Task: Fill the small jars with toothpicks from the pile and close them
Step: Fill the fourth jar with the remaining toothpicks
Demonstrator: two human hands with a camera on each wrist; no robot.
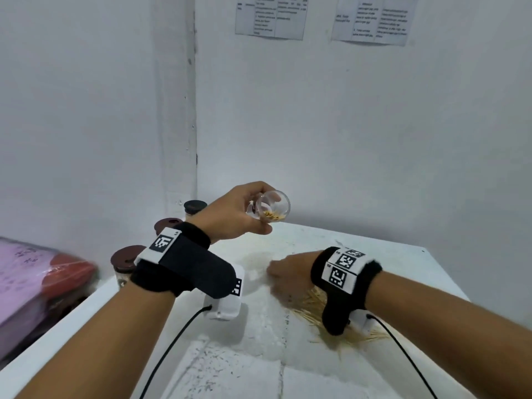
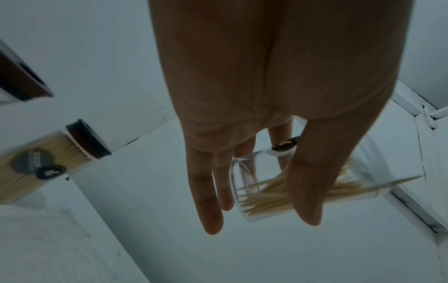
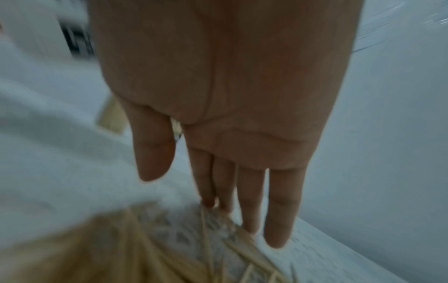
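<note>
White walls meet in a corner behind a worn white table; two printed sheets are stuck high on the right-hand wall.

Left hand is raised above the table's far edge, thumb and fingers wrapped round a clear open jar. Jar lies tipped on its side, mouth toward the camera, partly filled. Left wrist view shows the toothpicks in the jar lying along its lower wall, one tip poking past the rim.

Right hand is low over the toothpick pile, fingers extended and relaxed, tips at the sticks in the blurred right wrist view. Nothing is visibly pinched.

Three lidded jars stand along the table's left edge, apparently finished. No lid for the open jar is visible.

Risks, as judged:
- Jar tipped this far; a little more tilt toward the mouth and the loaded sticks slide out.
- Protruding stick could catch incoming ones at the rim, or block the lid.
- A loose grab from the pile would likely scatter sticks off the near edge.
- Smooth clear wall held mid-air; pushing a bundle in could twist it out of the hold.
</note>
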